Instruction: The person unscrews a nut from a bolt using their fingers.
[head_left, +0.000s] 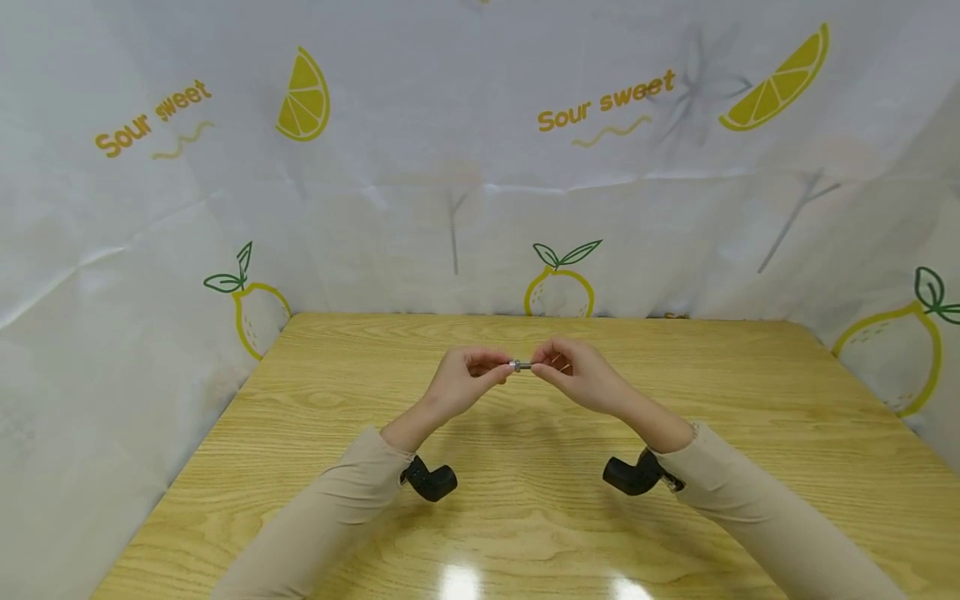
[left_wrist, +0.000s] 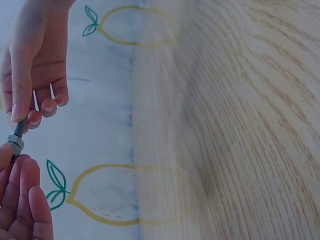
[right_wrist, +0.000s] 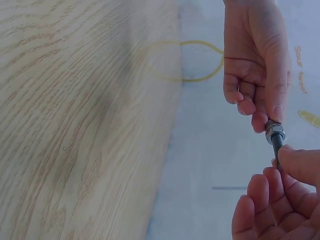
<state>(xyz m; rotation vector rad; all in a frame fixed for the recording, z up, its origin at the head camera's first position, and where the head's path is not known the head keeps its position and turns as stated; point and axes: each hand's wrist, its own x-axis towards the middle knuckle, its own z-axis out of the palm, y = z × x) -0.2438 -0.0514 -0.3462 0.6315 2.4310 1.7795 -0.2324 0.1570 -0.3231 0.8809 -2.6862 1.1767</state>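
Observation:
Both hands hold one small metal bolt [head_left: 522, 366] between them, level above the table. My left hand [head_left: 461, 383] pinches its head end between thumb and forefinger. From the other side my right hand [head_left: 581, 375] pinches the tip of the threaded shank [right_wrist: 278, 145]. A hex nut [left_wrist: 15, 139] sits on the thread close to the head end, beside the left fingertips. In the right wrist view, the left hand [right_wrist: 255, 65] comes from above and the right hand [right_wrist: 280, 210] from below. The bolt's head is partly covered by the left fingers.
A wood-grain table [head_left: 525, 517] spreads below the hands. Behind it and at both sides hangs a white cloth [head_left: 420, 225] printed with lemons. Black wrist-worn devices [head_left: 431, 479] stick out at both sleeves, over the table.

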